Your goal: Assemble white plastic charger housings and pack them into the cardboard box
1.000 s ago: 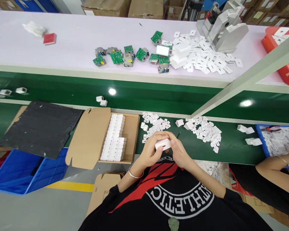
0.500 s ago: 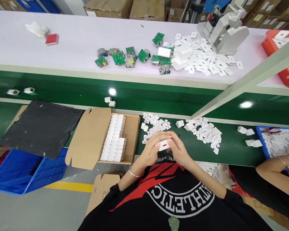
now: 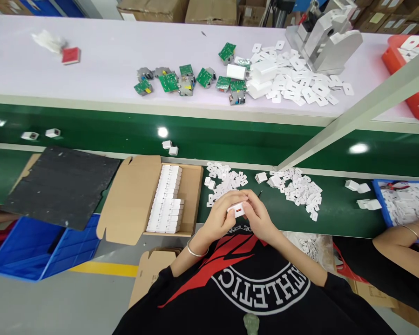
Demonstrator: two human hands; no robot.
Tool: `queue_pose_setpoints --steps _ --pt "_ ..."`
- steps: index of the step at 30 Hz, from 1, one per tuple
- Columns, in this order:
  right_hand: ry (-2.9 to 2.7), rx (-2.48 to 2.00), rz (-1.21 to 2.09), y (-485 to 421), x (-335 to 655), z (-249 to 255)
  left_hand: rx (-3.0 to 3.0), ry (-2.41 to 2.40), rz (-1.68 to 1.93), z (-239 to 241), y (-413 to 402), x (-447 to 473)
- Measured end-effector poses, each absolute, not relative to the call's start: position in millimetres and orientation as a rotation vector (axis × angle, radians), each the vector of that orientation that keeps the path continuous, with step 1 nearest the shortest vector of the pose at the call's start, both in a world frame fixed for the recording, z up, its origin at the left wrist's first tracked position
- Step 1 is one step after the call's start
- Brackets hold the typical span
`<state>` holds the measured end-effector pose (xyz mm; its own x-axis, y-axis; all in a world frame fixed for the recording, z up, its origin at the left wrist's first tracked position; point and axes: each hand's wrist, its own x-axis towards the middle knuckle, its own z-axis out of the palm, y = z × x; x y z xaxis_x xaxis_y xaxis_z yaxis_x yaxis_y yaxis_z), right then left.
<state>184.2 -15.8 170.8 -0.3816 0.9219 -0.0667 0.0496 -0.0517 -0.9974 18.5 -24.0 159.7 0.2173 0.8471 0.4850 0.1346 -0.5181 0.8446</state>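
Note:
Between my two hands, in front of my chest, is a white USB charger (image 3: 234, 211) with a red slot facing up toward me. My left hand (image 3: 219, 215) wraps its left side, thumb along the near edge. From the other side my right hand (image 3: 258, 215) grips it, thumb bent against the right end. Just beyond my fingers lies a pile of small white plates (image 3: 226, 179) on the green bench. An open cardboard box (image 3: 199, 186) stands left of my hands, part filled with rows of white chargers (image 3: 165, 204).
Another pile of white plates (image 3: 302, 193) lies to the right. Green circuit boards (image 3: 168, 83) and a metal press fixture (image 3: 330, 46) occupy the upper shelf. A slanted post (image 3: 314, 139) rises at right. A co-worker's arm (image 3: 405, 246) rests near a blue tray (image 3: 380, 200).
My left thumb has shifted slightly on the charger, and my right thumb has moved a little to its right end. The charger stays in both hands. The camera view has shifted slightly.

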Motion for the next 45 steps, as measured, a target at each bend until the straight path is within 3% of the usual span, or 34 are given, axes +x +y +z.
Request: queue_pose_setpoints --steps 45 --pt "-1.605 -0.952 1.354 -13.2 188.7 178.1 2.067 0.796 1.291 177.0 -20.6 15.3"
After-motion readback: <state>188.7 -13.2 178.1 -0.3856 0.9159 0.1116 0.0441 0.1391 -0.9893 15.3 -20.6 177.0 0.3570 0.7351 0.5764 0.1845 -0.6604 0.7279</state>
